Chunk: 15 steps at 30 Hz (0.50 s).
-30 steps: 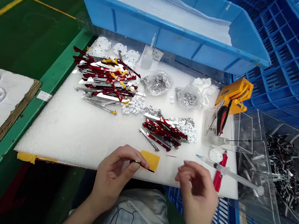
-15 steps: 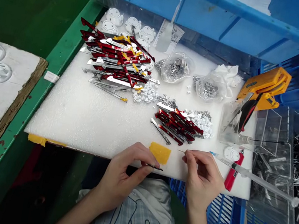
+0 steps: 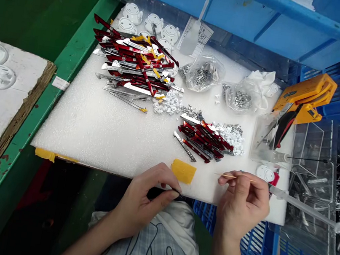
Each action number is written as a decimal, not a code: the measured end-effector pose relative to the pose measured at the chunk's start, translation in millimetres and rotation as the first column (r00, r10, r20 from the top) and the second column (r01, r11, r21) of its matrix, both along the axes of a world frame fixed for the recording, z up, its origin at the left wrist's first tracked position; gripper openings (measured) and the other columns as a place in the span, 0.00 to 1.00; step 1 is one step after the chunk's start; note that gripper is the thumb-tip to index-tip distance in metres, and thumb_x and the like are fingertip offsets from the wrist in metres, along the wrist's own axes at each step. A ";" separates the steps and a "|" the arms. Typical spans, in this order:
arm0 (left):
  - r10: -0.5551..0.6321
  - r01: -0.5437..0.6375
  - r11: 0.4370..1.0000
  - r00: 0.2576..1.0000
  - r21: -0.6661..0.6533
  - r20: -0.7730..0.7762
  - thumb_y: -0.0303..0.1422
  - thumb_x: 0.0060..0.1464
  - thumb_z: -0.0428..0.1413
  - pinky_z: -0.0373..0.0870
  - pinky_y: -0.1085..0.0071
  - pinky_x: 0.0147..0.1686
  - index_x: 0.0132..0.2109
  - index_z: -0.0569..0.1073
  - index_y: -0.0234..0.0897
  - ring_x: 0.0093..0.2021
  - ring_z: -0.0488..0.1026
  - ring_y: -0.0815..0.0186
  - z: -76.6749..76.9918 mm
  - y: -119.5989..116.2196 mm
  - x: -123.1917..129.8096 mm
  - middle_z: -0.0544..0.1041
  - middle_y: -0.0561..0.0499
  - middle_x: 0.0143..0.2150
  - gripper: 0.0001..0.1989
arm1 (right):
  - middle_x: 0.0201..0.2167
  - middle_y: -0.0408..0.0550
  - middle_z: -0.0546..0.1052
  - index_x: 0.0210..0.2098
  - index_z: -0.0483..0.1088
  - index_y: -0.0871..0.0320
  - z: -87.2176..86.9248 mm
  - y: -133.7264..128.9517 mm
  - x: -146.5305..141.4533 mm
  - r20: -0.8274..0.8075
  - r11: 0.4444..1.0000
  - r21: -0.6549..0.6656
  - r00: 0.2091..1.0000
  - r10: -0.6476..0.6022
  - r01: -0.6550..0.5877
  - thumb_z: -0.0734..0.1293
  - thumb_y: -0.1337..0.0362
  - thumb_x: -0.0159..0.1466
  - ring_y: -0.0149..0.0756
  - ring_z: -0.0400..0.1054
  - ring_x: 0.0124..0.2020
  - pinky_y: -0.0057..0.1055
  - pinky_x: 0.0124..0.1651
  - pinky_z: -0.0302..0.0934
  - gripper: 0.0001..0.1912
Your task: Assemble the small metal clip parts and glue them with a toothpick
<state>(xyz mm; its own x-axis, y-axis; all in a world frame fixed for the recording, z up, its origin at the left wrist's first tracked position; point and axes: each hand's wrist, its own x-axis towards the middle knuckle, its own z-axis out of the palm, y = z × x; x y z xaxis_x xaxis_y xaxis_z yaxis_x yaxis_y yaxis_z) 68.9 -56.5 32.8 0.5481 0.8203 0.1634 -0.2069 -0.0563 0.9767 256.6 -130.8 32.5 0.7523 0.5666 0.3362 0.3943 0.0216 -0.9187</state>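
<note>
My left hand pinches a small dark strip at the front edge of the white foam board. Most of that strip is hidden by the fingers. In my right hand a thin toothpick is held between thumb and fingers, its point toward the left. A yellow piece of tape or sponge lies on the board between the hands. Just beyond it is a small pile of red and silver strips, beside a heap of small white parts.
A larger pile of red and silver strips is at the back left. Bags of small metal parts, a squeeze bottle, a yellow tape dispenser and a syringe stand or lie around the board. A blue crate borders the back.
My right hand has moved to the right, away from the left hand, and more of the toothpick shows. The left hand keeps its pinch on the dark strip. The view has shifted slightly.
</note>
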 end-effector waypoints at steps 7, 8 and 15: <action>0.072 -0.070 0.993 0.997 -0.090 0.024 0.35 0.69 0.61 0.76 0.66 0.38 0.41 0.80 0.40 0.36 0.78 0.61 -2.3 -0.6 1.1 0.81 0.48 0.34 0.06 | 0.30 0.41 0.82 0.38 0.79 0.56 4.1 0.7 -14.5 -0.046 0.956 -0.164 0.970 0.239 -0.243 0.72 0.67 0.71 0.31 0.78 0.27 0.27 0.32 0.73 0.04; 0.087 -0.083 0.991 0.996 -0.101 0.030 0.35 0.69 0.62 0.76 0.66 0.38 0.41 0.81 0.40 0.36 0.78 0.61 -2.2 -0.7 1.7 0.81 0.48 0.34 0.06 | 0.29 0.41 0.81 0.38 0.79 0.55 3.3 0.4 -13.9 -0.022 0.945 -0.187 0.962 0.270 -0.270 0.72 0.67 0.71 0.31 0.77 0.28 0.26 0.32 0.73 0.04; 0.130 -0.122 0.984 0.990 -0.129 0.062 0.33 0.69 0.62 0.76 0.68 0.39 0.42 0.81 0.41 0.37 0.78 0.63 -2.2 -1.3 5.7 0.82 0.49 0.36 0.05 | 0.30 0.41 0.80 0.36 0.78 0.54 0.8 1.4 -10.0 0.061 0.917 -0.227 0.935 0.350 -0.329 0.71 0.70 0.71 0.32 0.74 0.30 0.28 0.34 0.70 0.07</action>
<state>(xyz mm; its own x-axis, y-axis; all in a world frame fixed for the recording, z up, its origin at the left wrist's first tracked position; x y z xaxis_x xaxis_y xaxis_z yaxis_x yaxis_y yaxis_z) 74.6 -57.8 30.6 0.4300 0.8983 0.0902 -0.2742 0.0347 0.9611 246.6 -129.4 33.3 0.4714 0.8475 0.2440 0.4858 -0.0186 -0.8738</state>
